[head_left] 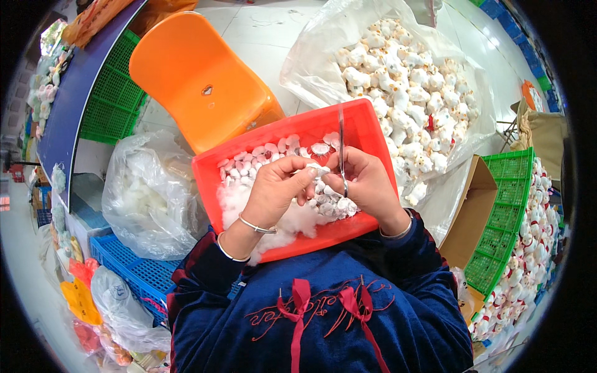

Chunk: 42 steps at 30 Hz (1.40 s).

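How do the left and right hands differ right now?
The left hand pinches a small white piece and has no tool, while the right hand grips a thin metal tool. The left hand has a silver bangle on the bare wrist; the right hand's band sits by the sleeve edge. Both hands work above the red bin.

Head camera: one fisheye view, looking down.
Mounted on wearer's head, left lens of pair; faces down past torso (329, 348) at close range; left hand (273, 188) and right hand (371, 186) near centre; floor (258, 31) farther off; edges bend toward rim.
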Each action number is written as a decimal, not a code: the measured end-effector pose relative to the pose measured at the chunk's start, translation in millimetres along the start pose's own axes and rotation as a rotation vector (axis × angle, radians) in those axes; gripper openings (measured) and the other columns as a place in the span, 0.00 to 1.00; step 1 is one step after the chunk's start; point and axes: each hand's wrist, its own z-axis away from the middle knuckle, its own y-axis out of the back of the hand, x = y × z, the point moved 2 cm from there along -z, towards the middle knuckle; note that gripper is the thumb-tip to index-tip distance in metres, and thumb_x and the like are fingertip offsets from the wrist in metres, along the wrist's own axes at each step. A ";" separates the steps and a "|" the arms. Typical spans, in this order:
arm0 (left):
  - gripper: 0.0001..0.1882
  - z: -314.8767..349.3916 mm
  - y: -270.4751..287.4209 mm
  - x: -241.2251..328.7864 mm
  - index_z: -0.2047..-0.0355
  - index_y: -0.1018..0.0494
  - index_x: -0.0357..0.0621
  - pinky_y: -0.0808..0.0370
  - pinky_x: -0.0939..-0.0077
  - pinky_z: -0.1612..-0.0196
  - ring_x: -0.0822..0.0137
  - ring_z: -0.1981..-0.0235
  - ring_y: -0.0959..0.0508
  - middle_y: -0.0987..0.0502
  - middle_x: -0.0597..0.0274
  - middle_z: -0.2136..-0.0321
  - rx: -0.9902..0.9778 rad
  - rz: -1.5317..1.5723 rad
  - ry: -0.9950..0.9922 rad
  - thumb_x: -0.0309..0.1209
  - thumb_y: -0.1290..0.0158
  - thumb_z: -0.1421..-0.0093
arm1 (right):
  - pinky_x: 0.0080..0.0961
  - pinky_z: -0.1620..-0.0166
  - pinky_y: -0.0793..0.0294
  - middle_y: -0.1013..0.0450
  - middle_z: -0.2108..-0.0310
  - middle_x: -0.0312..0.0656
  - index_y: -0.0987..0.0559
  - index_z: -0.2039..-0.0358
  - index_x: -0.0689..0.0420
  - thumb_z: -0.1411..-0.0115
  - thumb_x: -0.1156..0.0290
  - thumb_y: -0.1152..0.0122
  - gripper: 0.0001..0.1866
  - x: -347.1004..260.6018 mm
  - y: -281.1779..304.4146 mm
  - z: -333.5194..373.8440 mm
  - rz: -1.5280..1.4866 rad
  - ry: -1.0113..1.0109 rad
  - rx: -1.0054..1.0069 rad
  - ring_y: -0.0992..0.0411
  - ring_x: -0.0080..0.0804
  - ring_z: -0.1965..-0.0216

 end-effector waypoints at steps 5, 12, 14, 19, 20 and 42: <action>0.06 2.5 10.5 3.9 0.57 0.22 0.39 0.15 0.81 0.65 0.58 0.53 0.14 0.16 0.56 0.61 0.168 0.109 -0.063 0.28 0.46 0.29 | 0.34 0.62 0.26 0.23 0.69 0.42 0.17 0.57 0.57 0.50 0.68 0.22 0.20 -17.6 19.5 8.4 0.613 0.332 0.027 0.26 0.40 0.66; 0.10 4.3 22.2 2.3 0.55 0.21 0.37 0.16 0.80 0.64 0.59 0.56 0.13 0.16 0.54 0.58 0.211 0.118 -0.060 0.30 0.48 0.27 | 0.38 0.57 0.29 0.22 0.65 0.40 0.17 0.58 0.54 0.52 0.68 0.25 0.19 -28.7 33.2 25.2 0.994 0.339 -0.067 0.27 0.42 0.61; 0.10 3.7 23.6 0.7 0.55 0.20 0.36 0.16 0.79 0.64 0.59 0.56 0.13 0.16 0.54 0.58 0.216 0.102 -0.068 0.30 0.48 0.27 | 0.38 0.58 0.28 0.21 0.64 0.40 0.17 0.59 0.54 0.52 0.68 0.25 0.18 -31.9 33.1 26.4 1.019 0.343 -0.069 0.27 0.41 0.61; 0.10 3.8 18.6 -1.5 0.59 0.20 0.35 0.15 0.77 0.64 0.64 0.58 0.13 0.16 0.59 0.62 0.213 0.048 -0.083 0.32 0.44 0.29 | 0.39 0.52 0.28 0.21 0.62 0.41 0.17 0.58 0.54 0.52 0.68 0.24 0.20 -28.1 34.0 22.2 0.871 0.281 -0.149 0.27 0.44 0.58; 0.10 4.6 15.7 -2.2 0.59 0.20 0.35 0.15 0.77 0.63 0.65 0.59 0.13 0.16 0.59 0.62 0.196 0.060 -0.085 0.32 0.43 0.29 | 0.39 0.51 0.28 0.21 0.61 0.42 0.16 0.57 0.54 0.52 0.68 0.24 0.20 -26.2 34.0 20.5 0.805 0.248 -0.188 0.27 0.44 0.58; 0.07 12.1 23.3 5.6 0.55 0.21 0.38 0.16 0.81 0.64 0.69 0.61 0.14 0.17 0.61 0.61 0.167 -0.018 -0.200 0.25 0.42 0.31 | 0.38 0.58 0.23 0.19 0.66 0.51 0.16 0.59 0.61 0.49 0.69 0.25 0.17 -13.3 35.8 16.9 0.607 0.326 -0.289 0.21 0.50 0.63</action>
